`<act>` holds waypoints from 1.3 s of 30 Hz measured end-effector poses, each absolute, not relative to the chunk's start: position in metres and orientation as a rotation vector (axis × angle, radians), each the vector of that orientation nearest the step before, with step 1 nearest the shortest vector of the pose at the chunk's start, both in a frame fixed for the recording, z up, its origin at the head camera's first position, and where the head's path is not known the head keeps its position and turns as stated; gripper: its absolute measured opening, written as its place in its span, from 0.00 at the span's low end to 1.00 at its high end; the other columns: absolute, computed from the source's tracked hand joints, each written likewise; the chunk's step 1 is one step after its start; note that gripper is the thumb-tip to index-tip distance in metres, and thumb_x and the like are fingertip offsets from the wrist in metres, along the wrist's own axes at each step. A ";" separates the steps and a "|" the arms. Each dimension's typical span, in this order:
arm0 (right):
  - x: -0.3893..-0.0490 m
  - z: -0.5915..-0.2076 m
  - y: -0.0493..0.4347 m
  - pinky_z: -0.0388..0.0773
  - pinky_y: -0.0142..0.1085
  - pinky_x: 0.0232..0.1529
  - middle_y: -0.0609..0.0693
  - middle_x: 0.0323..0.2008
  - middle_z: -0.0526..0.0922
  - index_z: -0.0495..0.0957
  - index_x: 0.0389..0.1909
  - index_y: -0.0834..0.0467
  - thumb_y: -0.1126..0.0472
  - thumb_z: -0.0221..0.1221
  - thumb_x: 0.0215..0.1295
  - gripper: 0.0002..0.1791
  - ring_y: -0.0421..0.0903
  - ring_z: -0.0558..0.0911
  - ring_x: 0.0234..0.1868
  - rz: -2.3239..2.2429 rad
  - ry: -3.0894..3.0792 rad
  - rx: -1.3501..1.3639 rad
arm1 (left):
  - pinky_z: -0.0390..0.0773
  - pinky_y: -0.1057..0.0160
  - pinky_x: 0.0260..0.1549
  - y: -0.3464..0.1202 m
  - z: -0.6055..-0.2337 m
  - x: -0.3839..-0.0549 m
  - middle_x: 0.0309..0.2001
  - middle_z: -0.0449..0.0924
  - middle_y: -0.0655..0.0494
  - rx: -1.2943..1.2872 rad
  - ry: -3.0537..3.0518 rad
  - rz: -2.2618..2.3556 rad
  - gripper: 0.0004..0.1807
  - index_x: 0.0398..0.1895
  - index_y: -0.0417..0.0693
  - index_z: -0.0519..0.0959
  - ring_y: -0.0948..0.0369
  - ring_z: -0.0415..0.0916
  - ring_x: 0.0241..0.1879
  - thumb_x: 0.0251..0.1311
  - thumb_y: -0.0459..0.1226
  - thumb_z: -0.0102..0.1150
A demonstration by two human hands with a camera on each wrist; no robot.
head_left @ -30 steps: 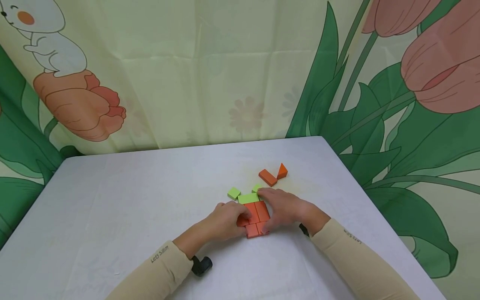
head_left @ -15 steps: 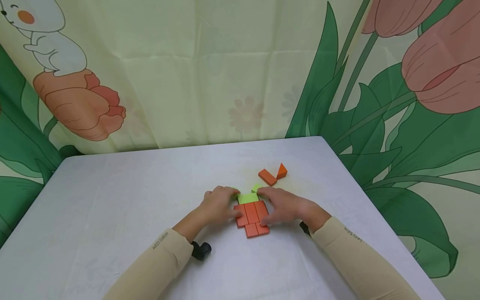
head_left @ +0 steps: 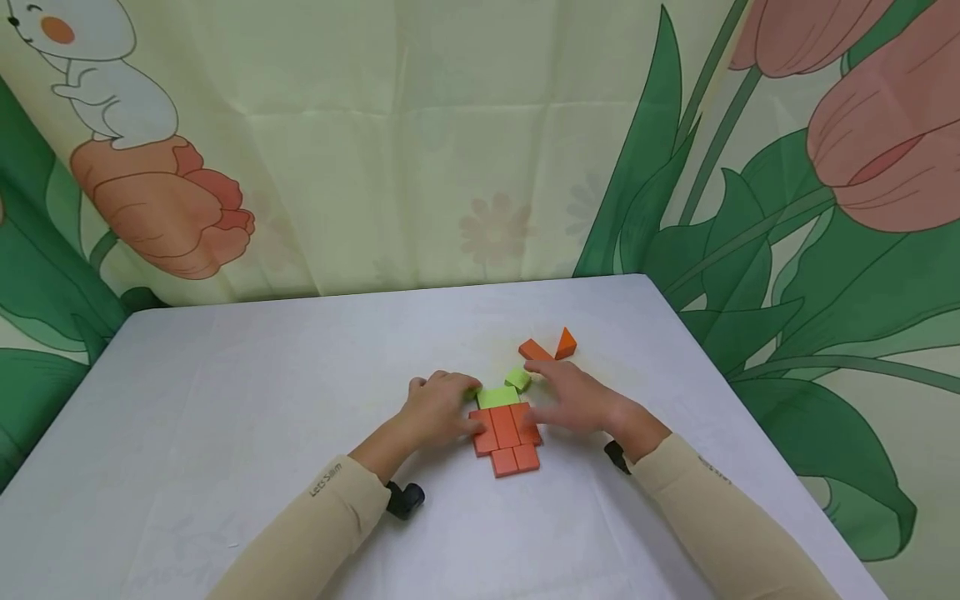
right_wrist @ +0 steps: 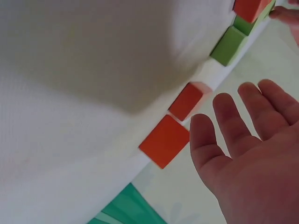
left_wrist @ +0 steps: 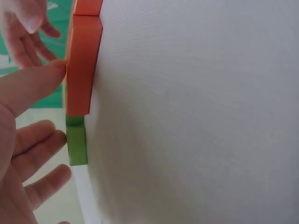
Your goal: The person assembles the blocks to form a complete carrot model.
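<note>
Several red-orange blocks [head_left: 506, 427] lie flat in a tight group, with a flat green block [head_left: 498, 397] against their far side. My left hand [head_left: 437, 410] is at the group's left side. Its thumb [left_wrist: 39, 84] touches a red-orange block, and its fingertips touch a small green block [left_wrist: 77, 144], mostly covered by the hand in the head view. Another small green block [head_left: 518, 380] sits tilted off the flat one's far right corner. My right hand [head_left: 581, 402] hovers at the group's right with fingers spread, holding nothing, near an orange rectangular block [head_left: 534, 349].
An orange triangular block [head_left: 566, 343] stands just right of the rectangular one. White cloth covers the table [head_left: 285, 400], which ends at a printed curtain [head_left: 337, 167] behind. Black wrist cameras [head_left: 406, 501] are strapped below the sleeves.
My left hand moved from the red-orange blocks up to the left small green block. My right hand lifted off the right small green block and shifted toward the orange blocks.
</note>
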State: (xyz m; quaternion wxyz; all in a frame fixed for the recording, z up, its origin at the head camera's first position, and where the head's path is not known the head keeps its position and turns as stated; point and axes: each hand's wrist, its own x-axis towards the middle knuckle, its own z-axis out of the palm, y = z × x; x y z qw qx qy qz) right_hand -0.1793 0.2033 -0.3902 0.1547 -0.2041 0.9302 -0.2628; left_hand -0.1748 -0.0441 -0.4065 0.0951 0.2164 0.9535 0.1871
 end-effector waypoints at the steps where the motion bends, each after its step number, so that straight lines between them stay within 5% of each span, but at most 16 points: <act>1: -0.181 -0.391 0.205 0.65 0.53 0.66 0.56 0.69 0.68 0.61 0.74 0.62 0.50 0.67 0.62 0.44 0.56 0.67 0.69 -0.757 2.679 -0.582 | 0.62 0.42 0.55 -0.044 -0.406 -0.175 0.61 0.77 0.57 0.642 2.827 0.553 0.33 0.64 0.52 0.76 0.52 0.68 0.63 0.57 0.53 0.70; 8: -0.196 -0.395 0.211 0.67 0.53 0.64 0.58 0.64 0.73 0.66 0.70 0.63 0.54 0.65 0.66 0.35 0.56 0.71 0.64 -0.726 2.753 -0.522 | 0.61 0.39 0.56 -0.044 -0.406 -0.173 0.61 0.77 0.57 0.662 2.837 0.540 0.32 0.63 0.52 0.77 0.52 0.68 0.63 0.57 0.53 0.71; 19: -0.197 -0.400 0.216 0.65 0.53 0.66 0.61 0.69 0.69 0.61 0.74 0.64 0.53 0.65 0.66 0.40 0.59 0.67 0.69 -0.671 2.735 -0.392 | 0.60 0.38 0.58 -0.044 -0.407 -0.173 0.61 0.77 0.57 0.667 2.835 0.531 0.32 0.63 0.52 0.77 0.52 0.68 0.63 0.57 0.54 0.70; 30: -0.184 -0.397 0.228 0.72 0.52 0.59 0.55 0.56 0.80 0.73 0.65 0.64 0.53 0.66 0.65 0.31 0.56 0.76 0.57 -0.482 2.811 -0.415 | 0.60 0.37 0.57 -0.043 -0.407 -0.172 0.59 0.78 0.57 0.675 2.840 0.539 0.31 0.61 0.52 0.78 0.52 0.69 0.61 0.57 0.53 0.71; 39: -0.188 -0.393 0.230 0.74 0.52 0.56 0.60 0.55 0.80 0.71 0.65 0.66 0.57 0.67 0.65 0.31 0.58 0.78 0.55 -0.598 2.872 -0.340 | 0.60 0.38 0.58 -0.044 -0.409 -0.175 0.60 0.78 0.58 0.671 2.853 0.510 0.31 0.63 0.53 0.77 0.52 0.68 0.63 0.57 0.54 0.70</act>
